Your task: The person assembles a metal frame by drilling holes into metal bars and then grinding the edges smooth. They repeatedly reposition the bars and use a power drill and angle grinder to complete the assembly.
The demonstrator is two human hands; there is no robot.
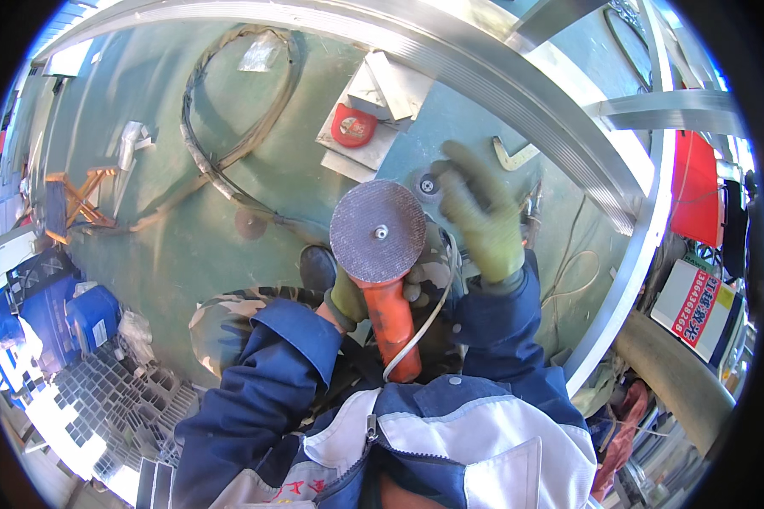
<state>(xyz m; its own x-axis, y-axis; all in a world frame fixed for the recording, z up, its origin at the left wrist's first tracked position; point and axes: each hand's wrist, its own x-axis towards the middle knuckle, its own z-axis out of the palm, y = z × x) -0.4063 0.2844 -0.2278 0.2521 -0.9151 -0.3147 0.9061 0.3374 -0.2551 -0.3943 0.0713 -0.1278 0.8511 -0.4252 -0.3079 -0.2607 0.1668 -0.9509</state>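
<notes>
My left hand [345, 299], in a greenish work glove, grips an orange angle grinder [388, 318] around its head. The grinder's dark round disc [365, 216] faces up, with a small metal spindle in its centre. To the right of the disc, my gloved right hand [486, 216] is raised, blurred by motion, its fingers apart and nothing visible in them. Close to its fingertips is a small dark round piece with a metal centre [428, 184]. A grey cord [429, 327] runs beside the grinder.
A red tape measure [353, 125] rests on pale blocks [363, 157] ahead. Aluminium framing [518, 110] arches across the far and right sides. A thick cable [197, 153] loops on the green floor. A folding stool [81, 204] and blue cases [47, 314] stand left.
</notes>
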